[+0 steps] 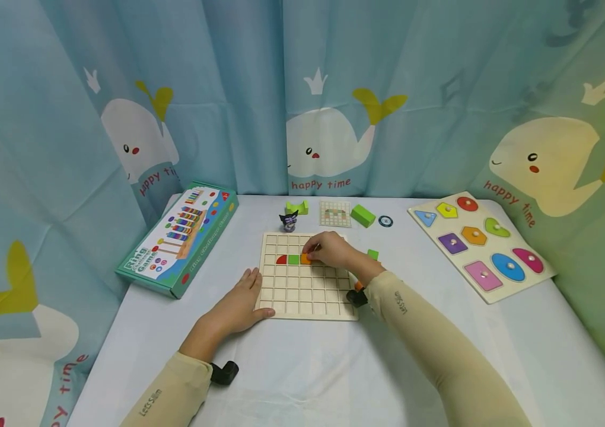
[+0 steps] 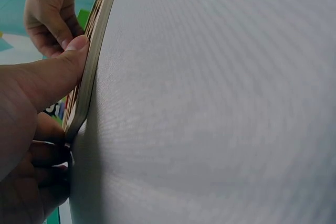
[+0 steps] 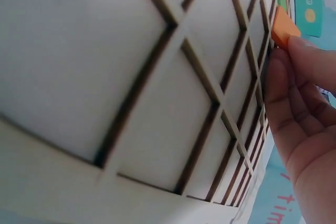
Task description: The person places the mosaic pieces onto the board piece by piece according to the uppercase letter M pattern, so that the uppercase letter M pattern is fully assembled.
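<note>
The right hand (image 1: 329, 251) pinched the orange piece (image 1: 305, 258) at its fingertips, over the grid board (image 1: 305, 293), just beside the green piece (image 1: 294, 259); the left hand (image 1: 238, 305) lay flat, fingers together, steadying the board's near-left edge.

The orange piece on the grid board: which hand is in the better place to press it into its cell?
The right hand. Its fingertips already pinch the orange piece at the grid board, beside the green piece. The left hand lies flat against the board's near-left edge, steadying it.
</note>
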{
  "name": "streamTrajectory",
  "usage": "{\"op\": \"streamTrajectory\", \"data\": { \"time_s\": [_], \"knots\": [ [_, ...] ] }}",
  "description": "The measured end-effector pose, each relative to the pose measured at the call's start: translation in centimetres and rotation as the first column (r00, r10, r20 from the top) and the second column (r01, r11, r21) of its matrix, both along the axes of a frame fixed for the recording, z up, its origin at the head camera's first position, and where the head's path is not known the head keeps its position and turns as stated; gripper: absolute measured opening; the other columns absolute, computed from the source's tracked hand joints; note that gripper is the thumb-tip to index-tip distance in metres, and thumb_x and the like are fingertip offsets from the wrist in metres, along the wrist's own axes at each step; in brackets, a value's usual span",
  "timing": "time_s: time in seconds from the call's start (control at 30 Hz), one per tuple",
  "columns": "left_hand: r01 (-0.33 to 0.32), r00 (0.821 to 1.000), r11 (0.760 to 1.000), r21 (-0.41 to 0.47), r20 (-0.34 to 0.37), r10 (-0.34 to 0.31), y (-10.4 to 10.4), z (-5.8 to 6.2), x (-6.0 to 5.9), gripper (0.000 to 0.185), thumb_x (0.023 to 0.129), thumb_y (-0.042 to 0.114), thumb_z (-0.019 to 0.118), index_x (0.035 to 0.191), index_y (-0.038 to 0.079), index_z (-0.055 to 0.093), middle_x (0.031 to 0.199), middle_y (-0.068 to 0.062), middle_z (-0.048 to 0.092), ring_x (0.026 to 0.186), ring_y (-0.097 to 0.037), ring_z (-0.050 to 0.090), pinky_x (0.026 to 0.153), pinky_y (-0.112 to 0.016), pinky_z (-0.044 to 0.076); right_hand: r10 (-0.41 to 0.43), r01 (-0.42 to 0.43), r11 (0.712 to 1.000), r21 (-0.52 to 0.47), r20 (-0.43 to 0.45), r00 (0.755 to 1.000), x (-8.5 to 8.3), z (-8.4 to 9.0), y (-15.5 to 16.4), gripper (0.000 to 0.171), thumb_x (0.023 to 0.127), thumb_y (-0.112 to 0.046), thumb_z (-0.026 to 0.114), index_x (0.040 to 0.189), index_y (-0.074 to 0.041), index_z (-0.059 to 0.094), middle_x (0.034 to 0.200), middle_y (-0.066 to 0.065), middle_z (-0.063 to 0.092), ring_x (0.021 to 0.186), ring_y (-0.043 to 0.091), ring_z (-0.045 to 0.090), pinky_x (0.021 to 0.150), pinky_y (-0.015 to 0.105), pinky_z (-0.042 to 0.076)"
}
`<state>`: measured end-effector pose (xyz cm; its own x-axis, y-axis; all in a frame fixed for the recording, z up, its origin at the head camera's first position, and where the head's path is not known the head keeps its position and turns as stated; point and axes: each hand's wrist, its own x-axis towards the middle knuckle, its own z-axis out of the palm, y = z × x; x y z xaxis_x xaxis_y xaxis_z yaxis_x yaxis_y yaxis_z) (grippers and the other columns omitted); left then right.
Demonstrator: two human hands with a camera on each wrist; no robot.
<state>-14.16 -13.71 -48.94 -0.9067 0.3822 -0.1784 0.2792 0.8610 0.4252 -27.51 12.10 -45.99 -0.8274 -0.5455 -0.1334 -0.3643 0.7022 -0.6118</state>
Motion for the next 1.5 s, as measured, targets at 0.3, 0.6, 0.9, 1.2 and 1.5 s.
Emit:
{"op": "streamTrajectory", "data": {
  "time_s": [0.3, 0.6, 0.9, 1.2, 1.5],
  "knots": [
    [0.0, 1.0, 1.0, 0.012, -0.002, 0.0, 0.0, 0.1, 0.1, 0.094, 0.095, 0.047, 0.067, 0.154, -0.012, 0.024, 0.163, -0.026, 0.016, 0.152, -0.038, 0.012, 0.121, -0.047, 0.021, 0.033, -0.031, 0.998, 0.049, -0.043, 0.999, -0.1, -0.2, -0.4, 0.01, 0.096, -0.011, 0.07, 0.102, -0.01, 0.079, 0.106, 0.002, 0.074, 0.106, 0.023, 0.065, 0.092, 0.039, 0.052],
    [0.002, 1.0, 1.0, 0.012, -0.004, -0.002, 0.0, -0.1, 0.0, 0.094, 0.095, 0.047, 0.067, 0.154, -0.012, 0.023, 0.163, -0.027, 0.016, 0.152, -0.038, 0.012, 0.121, -0.047, 0.021, 0.045, -0.04, 0.996, 0.074, -0.063, 0.997, -0.2, -0.3, -0.6, 0.009, 0.095, -0.01, 0.071, 0.098, -0.012, 0.079, 0.103, 0.001, 0.074, 0.104, 0.022, 0.065, 0.089, 0.036, 0.054],
    [0.006, 1.0, 1.0, 0.007, -0.003, -0.006, 0.0, 0.0, 0.0, 0.094, 0.095, 0.048, 0.067, 0.154, -0.012, 0.023, 0.163, -0.027, 0.015, 0.152, -0.038, 0.011, 0.121, -0.047, 0.02, 0.005, -0.004, 1.0, 0.028, -0.019, 1.0, 0.2, -0.1, -0.1, 0.011, 0.096, -0.014, 0.071, 0.103, -0.012, 0.078, 0.108, 0.0, 0.073, 0.105, 0.021, 0.064, 0.09, 0.038, 0.053],
    [0.001, 1.0, 1.0, 0.003, -0.004, -0.001, 0.0, 0.2, 0.1, 0.094, 0.095, 0.047, 0.067, 0.154, -0.012, 0.023, 0.163, -0.026, 0.015, 0.152, -0.037, 0.01, 0.121, -0.047, 0.02, -0.037, 0.036, 0.999, -0.03, -0.011, 0.999, 0.5, 0.6, 1.4, 0.013, 0.097, -0.013, 0.068, 0.107, -0.012, 0.077, 0.104, -0.002, 0.072, 0.093, 0.016, 0.064, 0.082, 0.035, 0.054],
    [0.002, 1.0, 1.0, 0.012, -0.007, -0.002, 0.0, 0.2, 0.2, 0.094, 0.094, 0.046, 0.068, 0.153, -0.012, 0.023, 0.163, -0.026, 0.016, 0.152, -0.038, 0.01, 0.121, -0.047, 0.021, -0.046, 0.045, 0.999, -0.029, -0.036, 0.998, 1.2, 1.4, 3.0, 0.014, 0.097, -0.011, 0.068, 0.109, -0.009, 0.076, 0.108, 0.001, 0.072, 0.089, 0.016, 0.062, 0.079, 0.035, 0.053]
  ]
}}
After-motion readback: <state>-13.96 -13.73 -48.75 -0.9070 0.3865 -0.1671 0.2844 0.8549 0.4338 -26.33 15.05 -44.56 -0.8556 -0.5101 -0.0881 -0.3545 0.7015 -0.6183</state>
